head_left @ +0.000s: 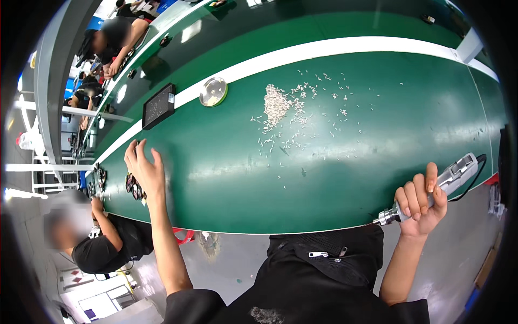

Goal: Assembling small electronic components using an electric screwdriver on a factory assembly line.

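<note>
My right hand (420,202) is wrapped round a silver-grey electric screwdriver (456,175) at the bench's near right edge. The bit end points left and a black cable leaves the other end. My left hand (147,170) is raised over the left part of the green bench (232,189), fingers bent and thumb apart from them. A small dark spot shows by its fingertips; whether that is a part behind them I cannot make out. Close by the left wrist lie several small black parts (134,186), partly hidden by the hand.
A heap of tiny white rod-shaped pieces (275,105) lies mid-bench, with loose ones scattered rightward. A round clear dish (213,92) and a black tray (158,107) stand at the far left. A co-worker (113,237) sits at left; others work across the bench.
</note>
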